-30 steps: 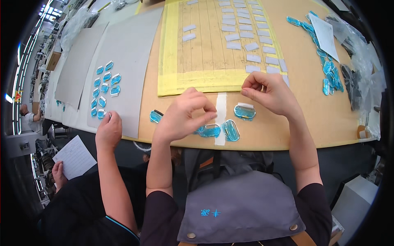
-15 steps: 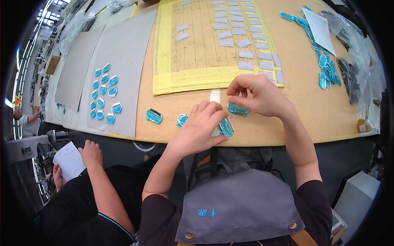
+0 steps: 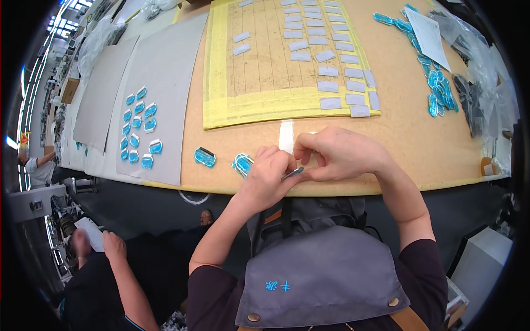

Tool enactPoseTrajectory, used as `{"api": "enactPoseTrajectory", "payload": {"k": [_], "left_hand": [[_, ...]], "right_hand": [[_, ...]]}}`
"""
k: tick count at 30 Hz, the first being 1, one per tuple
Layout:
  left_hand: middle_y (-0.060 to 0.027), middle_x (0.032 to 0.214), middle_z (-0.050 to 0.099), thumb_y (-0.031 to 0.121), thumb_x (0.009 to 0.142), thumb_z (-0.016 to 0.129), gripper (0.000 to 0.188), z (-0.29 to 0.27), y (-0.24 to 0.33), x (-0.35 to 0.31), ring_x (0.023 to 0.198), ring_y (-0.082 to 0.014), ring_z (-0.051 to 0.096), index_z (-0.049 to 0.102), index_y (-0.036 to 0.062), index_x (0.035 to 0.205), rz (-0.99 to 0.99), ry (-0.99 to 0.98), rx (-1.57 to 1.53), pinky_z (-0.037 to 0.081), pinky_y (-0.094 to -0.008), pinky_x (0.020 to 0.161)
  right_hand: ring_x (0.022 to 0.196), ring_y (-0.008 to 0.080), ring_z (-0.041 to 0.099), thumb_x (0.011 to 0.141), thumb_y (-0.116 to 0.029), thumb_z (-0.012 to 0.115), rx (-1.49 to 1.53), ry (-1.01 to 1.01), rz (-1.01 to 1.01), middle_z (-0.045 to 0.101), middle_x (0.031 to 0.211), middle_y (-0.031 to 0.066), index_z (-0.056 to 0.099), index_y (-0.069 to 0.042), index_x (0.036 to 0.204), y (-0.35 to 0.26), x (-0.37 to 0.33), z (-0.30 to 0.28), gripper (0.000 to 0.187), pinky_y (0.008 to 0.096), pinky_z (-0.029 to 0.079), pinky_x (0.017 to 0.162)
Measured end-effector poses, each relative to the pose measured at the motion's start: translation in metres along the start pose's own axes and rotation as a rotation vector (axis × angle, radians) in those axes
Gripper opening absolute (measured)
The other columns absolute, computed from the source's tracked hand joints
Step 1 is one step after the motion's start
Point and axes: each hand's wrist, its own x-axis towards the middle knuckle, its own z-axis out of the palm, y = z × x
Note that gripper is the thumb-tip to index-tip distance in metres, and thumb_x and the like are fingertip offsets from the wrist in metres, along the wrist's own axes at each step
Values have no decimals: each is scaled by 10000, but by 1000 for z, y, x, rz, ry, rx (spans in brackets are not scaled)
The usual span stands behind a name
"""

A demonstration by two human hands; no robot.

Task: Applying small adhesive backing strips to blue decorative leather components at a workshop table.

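Near the table's front edge, my left hand (image 3: 268, 174) is closed round a small blue oval patch (image 3: 293, 173) with a pale rim, tilted so that mostly its edge shows. Close against its right end are the curled fingers and thumb of my right hand (image 3: 337, 154); they hide part of it. Another blue oval patch (image 3: 242, 164) lies just left of my left hand, partly covered by it. Farther left on the table rests a blue patch with a dark strip along its top (image 3: 205, 157).
A yellow-edged board (image 3: 221, 112) bears rows of grey rectangular pieces (image 3: 328, 71). Several blue patches (image 3: 150, 125) lie on a grey sheet (image 3: 165, 66) at left. More blue pieces (image 3: 440, 91) lie under white paper (image 3: 428, 38) at right. A co-worker (image 3: 127, 276) holding paper is at lower left.
My right hand has come down and left to meet my left hand. The blue patch under my left hand is now lifted and tilted. The co-worker's hands and paper have moved lower.
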Motion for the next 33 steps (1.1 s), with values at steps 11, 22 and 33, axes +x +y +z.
{"api": "enactPoseTrajectory", "payload": {"k": [11,22,33], "left_hand": [[-32,917,627,43,778,811,369,-33,14,64,842,-73,600,546,12,1034,-206,133,-819,485,-212,694],[-178,942,670,278,1039,422,329,-24,-5,93,753,-249,679,538,-30,1051,-231,118,-1418,573,-357,652],[-130,982,677,199,1028,479,240,-22,-20,89,817,-211,682,593,-11,1042,-158,72,-1551,573,-343,688]], "right_hand": [[652,42,598,916,-136,650,827,241,-10,618,763,5,592,-26,915,6,-5,-16,124,175,463,566],[617,49,615,940,-147,605,1085,556,-93,653,772,31,576,-43,939,19,-4,-25,108,168,451,518],[588,50,608,941,-147,598,1150,512,-39,646,754,30,556,-52,936,16,-1,-22,104,168,451,506]]}}
